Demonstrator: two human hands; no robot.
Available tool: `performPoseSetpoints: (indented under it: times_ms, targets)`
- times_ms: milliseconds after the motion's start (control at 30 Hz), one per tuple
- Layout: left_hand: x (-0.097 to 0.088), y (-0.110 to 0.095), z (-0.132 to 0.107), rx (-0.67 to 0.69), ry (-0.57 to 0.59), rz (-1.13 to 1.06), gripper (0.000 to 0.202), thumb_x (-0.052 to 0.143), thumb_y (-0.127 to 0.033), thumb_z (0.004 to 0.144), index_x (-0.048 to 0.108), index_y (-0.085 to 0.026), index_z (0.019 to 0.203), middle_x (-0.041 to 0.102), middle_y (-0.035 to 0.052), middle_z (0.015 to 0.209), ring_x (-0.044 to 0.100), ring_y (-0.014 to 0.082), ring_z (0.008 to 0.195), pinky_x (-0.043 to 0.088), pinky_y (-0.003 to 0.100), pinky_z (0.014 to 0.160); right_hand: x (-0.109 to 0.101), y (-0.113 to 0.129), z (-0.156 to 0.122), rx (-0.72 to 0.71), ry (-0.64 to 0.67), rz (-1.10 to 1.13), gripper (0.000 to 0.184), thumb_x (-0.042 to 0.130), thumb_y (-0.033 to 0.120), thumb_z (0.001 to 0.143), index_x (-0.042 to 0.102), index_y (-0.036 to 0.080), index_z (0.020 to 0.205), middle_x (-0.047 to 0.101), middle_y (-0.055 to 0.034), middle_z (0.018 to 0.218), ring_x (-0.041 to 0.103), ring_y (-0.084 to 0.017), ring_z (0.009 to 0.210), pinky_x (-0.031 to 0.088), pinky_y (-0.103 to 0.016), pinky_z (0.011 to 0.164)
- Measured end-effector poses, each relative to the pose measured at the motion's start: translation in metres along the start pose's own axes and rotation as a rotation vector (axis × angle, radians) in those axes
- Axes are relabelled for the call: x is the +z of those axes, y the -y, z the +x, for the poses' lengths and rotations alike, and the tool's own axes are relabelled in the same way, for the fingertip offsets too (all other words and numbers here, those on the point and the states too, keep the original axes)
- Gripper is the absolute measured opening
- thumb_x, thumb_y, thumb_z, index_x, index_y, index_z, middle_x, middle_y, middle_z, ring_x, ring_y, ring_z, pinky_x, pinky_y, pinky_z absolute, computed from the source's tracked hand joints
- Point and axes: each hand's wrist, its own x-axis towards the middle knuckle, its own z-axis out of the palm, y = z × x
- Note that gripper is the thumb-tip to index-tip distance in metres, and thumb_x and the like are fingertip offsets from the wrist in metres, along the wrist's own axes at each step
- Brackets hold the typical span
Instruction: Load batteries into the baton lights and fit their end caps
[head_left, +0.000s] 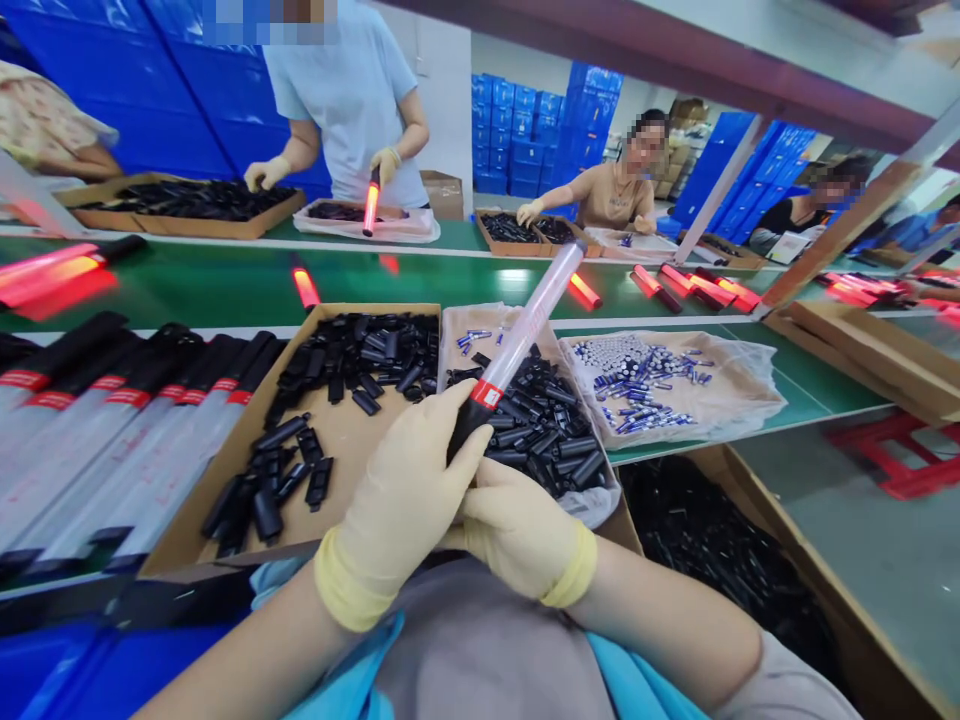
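My left hand [405, 485], in a pale yellow glove, is closed around the black handle of a light baton [534, 318]. The baton has a clear, unlit tube and a red band, and it tilts up and away to the right. My right hand [521, 530], gloved too, is closed against the handle's lower end, below the left hand. What its fingers hold is hidden. Just beyond my hands lie black plastic caps [551, 425] in a plastic-lined box. To the left, a cardboard box [341, 440] contains more small black parts.
Batteries [645, 390] lie in a lined tray at right. Several unlit batons [157, 430] are stacked at left. A green conveyor [442, 285] carries glowing red batons. Across it, co-workers [349, 100] handle parts. A deep carton [720, 540] of black parts stands low at right.
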Motion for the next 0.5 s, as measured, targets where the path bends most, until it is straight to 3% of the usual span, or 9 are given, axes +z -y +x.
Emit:
performPoseSetpoints:
  times_ms: [100, 200, 267, 333, 400, 500]
  targets:
    - [-0.001, -0.005, 0.001, 0.092, -0.077, 0.106, 0.052, 0.049, -0.037, 0.097, 0.055, -0.012, 0.141, 0.066, 0.0178, 0.13, 0.06, 0.0361, 0.12, 0.04, 0.049, 0.106, -0.003, -0.004, 0.005, -0.002, -0.062, 0.032, 0.038, 0.084, 0.032, 0.066, 0.067, 0.016, 0.096, 0.072, -0.0038, 0.088, 0.071, -0.019, 0.085, 0.058, -0.037, 0.088]
    - [-0.002, -0.005, -0.001, 0.057, -0.163, -0.068, 0.052, 0.05, -0.038, 0.098, 0.052, -0.015, 0.144, 0.061, 0.0156, 0.139, 0.055, 0.0323, 0.128, 0.037, 0.043, 0.11, -0.011, -0.002, 0.006, -0.043, -0.105, -0.062, 0.041, 0.085, 0.046, 0.067, 0.065, 0.016, 0.088, 0.069, -0.0023, 0.077, 0.071, -0.019, 0.076, 0.06, -0.036, 0.077]
    - [-0.003, -0.004, -0.002, -0.077, -0.207, -0.328, 0.044, 0.051, -0.041, 0.098, 0.057, -0.022, 0.138, 0.065, 0.0092, 0.132, 0.059, 0.0252, 0.119, 0.044, 0.033, 0.102, -0.016, 0.003, 0.006, -0.11, -0.167, -0.172, 0.041, 0.081, 0.05, 0.071, 0.066, 0.017, 0.092, 0.069, -0.0015, 0.077, 0.07, -0.018, 0.071, 0.06, -0.035, 0.072]
    - [-0.003, -0.003, -0.003, -0.256, -0.263, -0.685, 0.031, 0.051, -0.045, 0.098, 0.065, -0.026, 0.118, 0.069, 0.0033, 0.107, 0.063, 0.018, 0.092, 0.051, 0.025, 0.079, -0.021, 0.009, 0.004, -0.229, -0.262, -0.33, 0.035, 0.074, 0.046, 0.078, 0.067, 0.019, 0.098, 0.071, -0.0018, 0.082, 0.07, -0.017, 0.07, 0.06, -0.035, 0.073]
    - [-0.004, -0.003, -0.003, -0.448, -0.293, -1.072, 0.029, 0.049, -0.047, 0.099, 0.067, -0.023, 0.096, 0.062, 0.0005, 0.084, 0.057, 0.0132, 0.069, 0.048, 0.021, 0.058, -0.022, 0.017, -0.001, -0.385, -0.355, -0.582, 0.025, 0.065, 0.038, 0.086, 0.068, 0.02, 0.104, 0.072, -0.0035, 0.091, 0.071, -0.017, 0.077, 0.059, -0.035, 0.08]
    - [-0.004, -0.003, -0.003, -0.661, -0.246, -1.483, 0.036, 0.045, -0.044, 0.101, 0.066, -0.02, 0.085, 0.055, -0.0006, 0.074, 0.052, 0.0098, 0.06, 0.048, 0.019, 0.054, -0.018, 0.026, -0.01, -0.618, -0.393, -1.046, 0.021, 0.054, 0.023, 0.093, 0.069, 0.021, 0.107, 0.073, -0.006, 0.101, 0.07, -0.019, 0.093, 0.056, -0.035, 0.089]
